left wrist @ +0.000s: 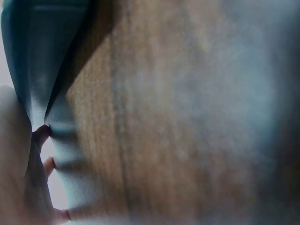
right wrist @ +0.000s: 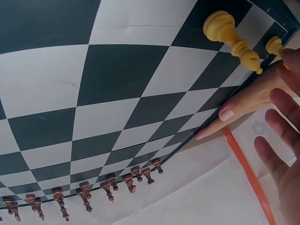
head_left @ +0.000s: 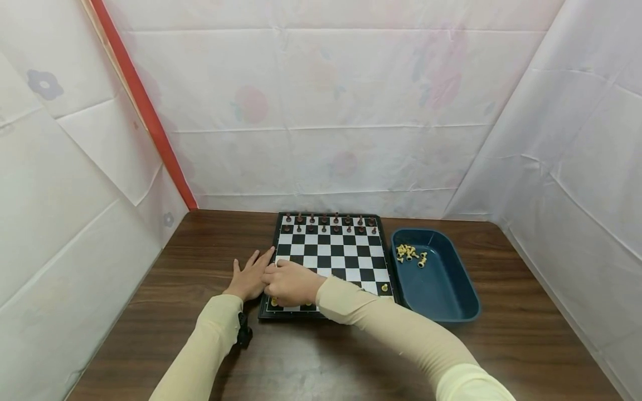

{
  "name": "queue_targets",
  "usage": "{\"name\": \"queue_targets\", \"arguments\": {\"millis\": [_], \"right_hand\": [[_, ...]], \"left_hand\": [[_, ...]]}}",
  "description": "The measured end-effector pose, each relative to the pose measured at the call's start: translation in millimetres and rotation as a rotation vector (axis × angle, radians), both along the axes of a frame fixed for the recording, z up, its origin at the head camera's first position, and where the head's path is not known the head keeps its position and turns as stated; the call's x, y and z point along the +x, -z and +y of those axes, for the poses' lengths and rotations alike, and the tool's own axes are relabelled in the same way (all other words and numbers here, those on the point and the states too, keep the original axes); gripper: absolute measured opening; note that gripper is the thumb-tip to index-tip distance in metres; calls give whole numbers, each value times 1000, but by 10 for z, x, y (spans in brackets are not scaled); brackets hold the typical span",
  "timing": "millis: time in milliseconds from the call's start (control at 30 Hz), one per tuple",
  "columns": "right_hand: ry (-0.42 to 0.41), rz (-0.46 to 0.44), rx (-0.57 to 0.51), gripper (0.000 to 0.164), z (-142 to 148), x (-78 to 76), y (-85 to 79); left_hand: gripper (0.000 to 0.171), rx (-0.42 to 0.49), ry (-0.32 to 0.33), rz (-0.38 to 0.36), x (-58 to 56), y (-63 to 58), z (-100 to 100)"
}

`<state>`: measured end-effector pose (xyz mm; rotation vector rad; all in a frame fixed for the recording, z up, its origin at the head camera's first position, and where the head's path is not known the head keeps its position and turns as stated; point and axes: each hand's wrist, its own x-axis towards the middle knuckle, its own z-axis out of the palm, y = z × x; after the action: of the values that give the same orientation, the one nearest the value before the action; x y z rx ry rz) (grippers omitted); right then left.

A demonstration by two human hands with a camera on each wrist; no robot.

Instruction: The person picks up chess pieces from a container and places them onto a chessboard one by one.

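Note:
A black-and-white chessboard lies on the table. Along its left edge rests my left hand, fingers straight and spread, one fingertip touching the frame; blurred fingers show in the left wrist view. Over the board's near left part is my right hand. In the right wrist view, its fingertips close on the top of a yellow chess piece, partly hidden by them. A yellow bishop stands close by. Other yellow pieces stand near the corner and at the right.
Dark red chess pieces stand in two rows at the board's far side. To the right, a blue tray holds several loose yellow pieces. White sheeting hangs behind and beside the wooden table.

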<state>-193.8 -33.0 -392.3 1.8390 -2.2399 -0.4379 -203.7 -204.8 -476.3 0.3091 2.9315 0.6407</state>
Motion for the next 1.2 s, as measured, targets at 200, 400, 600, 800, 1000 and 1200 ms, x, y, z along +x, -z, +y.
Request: {"name": "queue_targets", "arguments": {"millis": [200, 400, 600, 800, 1000, 1200], "right_hand": [[5, 3, 7, 16, -14, 5, 5], [9, 1, 7, 17, 8, -16, 24], [29, -7, 1, 17, 109, -52, 29], [41, -14, 2, 17, 259, -68, -23], [55, 10, -24, 19, 409, -117, -99], [92, 5, -62, 13, 577, -190, -183]], "left_hand": [[60, -3, -1, 2, 24, -42, 6], [60, -12, 1, 2, 20, -33, 13], [59, -25, -21, 2, 3, 2, 4], [55, -22, -43, 8, -10, -6, 9], [55, -26, -46, 7, -21, -4, 15], [57, -39, -47, -5, -31, 15, 12]]}}
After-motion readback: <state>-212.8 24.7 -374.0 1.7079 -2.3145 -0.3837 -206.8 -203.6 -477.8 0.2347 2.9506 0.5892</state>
